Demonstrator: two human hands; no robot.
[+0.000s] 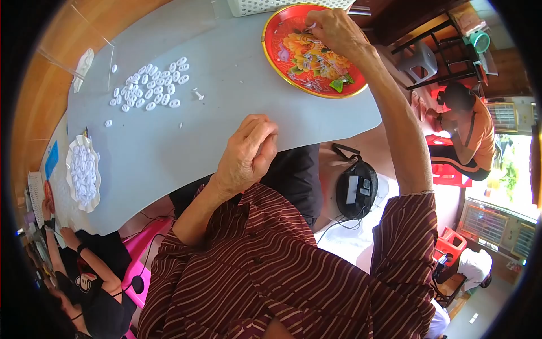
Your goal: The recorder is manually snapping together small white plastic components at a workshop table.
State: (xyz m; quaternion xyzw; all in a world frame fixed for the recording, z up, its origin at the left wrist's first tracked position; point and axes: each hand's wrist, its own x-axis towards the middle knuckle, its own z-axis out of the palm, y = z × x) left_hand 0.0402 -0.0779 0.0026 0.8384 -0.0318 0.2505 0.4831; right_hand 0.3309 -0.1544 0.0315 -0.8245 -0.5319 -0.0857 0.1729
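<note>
My right hand (337, 35) reaches over a round red tray (275, 35) with a gold rim and flower pattern. Its thumb and fingers pinch together, and a pale bit shows at the tips, too small to name. Small pale slivers and a green piece (337, 85) lie in the tray. My left hand (247, 151) is closed above the table's near edge; whatever it holds, if anything, is hidden. Left of it, many small white oval pieces (150, 106) are spread in a group, beside a white T-shaped piece (198, 94). A scalloped white dish (95, 201) holds more white pieces.
The grey table (186, 150) has a curved near edge. A white perforated basket (259, 7) stands behind the tray. On the right, a black bag (357, 189) sits below table height. One person (480, 133) sits at the right, another (107, 299) at the lower left.
</note>
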